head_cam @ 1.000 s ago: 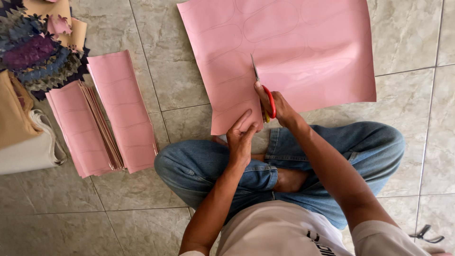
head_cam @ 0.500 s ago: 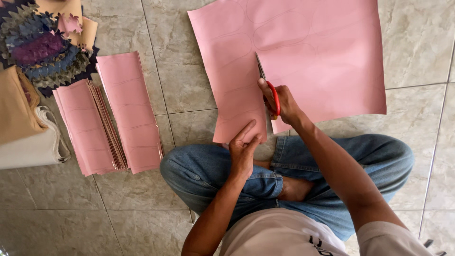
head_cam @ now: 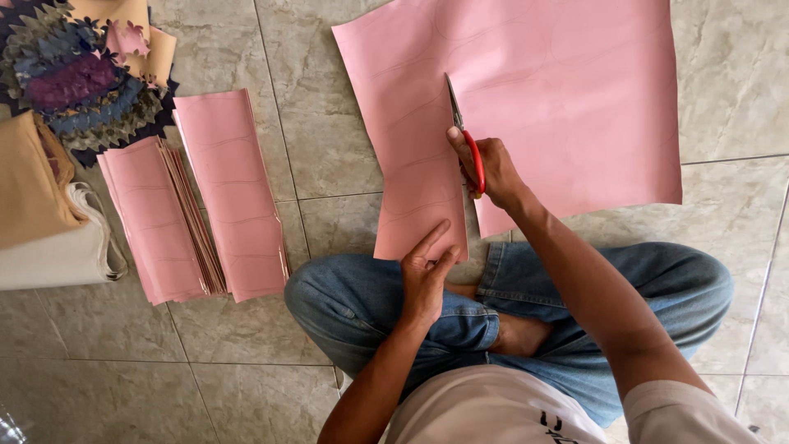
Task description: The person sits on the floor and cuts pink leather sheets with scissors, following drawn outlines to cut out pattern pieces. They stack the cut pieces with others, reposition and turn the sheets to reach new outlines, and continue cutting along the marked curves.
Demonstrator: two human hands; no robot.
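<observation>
Big pink sheet [head_cam: 559,107] spread flat on the tiled floor [head_cam: 329,148], far of the crossed legs, slit partway up from the near edge. Left hand [head_cam: 425,275] pressing the strip's near end, fingers together and flat. Right hand [head_cam: 486,168] clamped around the red-handled scissors [head_cam: 465,136], blades in the cut. Best kept taut, straight, parallel to the left edge. Cut strips [head_cam: 197,214] stacked at left.
</observation>
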